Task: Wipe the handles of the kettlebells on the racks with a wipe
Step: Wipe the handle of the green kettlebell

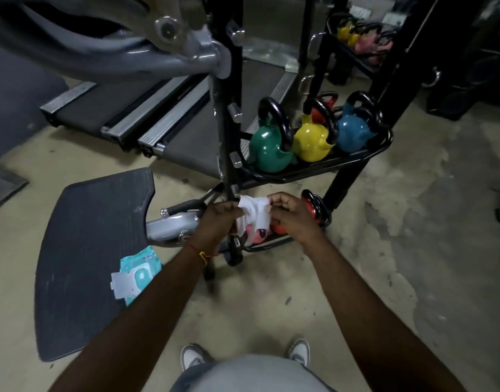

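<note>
Both my hands hold a white wipe (254,212) in front of the rack's lower shelf. My left hand (219,222) pinches its left edge and my right hand (292,217) pinches its right edge. On the black rack's (314,168) middle shelf stand a green kettlebell (267,148), a yellow kettlebell (311,141) and a blue kettlebell (353,131), all with black handles. Below, a red kettlebell (314,207) and a pink one (257,236) are partly hidden behind my hands and the wipe.
An open pack of wipes (137,274) lies on a dark floor mat (87,250) at my left. Treadmills (147,114) stand behind the rack. A grey machine arm (102,43) hangs overhead at upper left. More kettlebells (356,38) sit far back.
</note>
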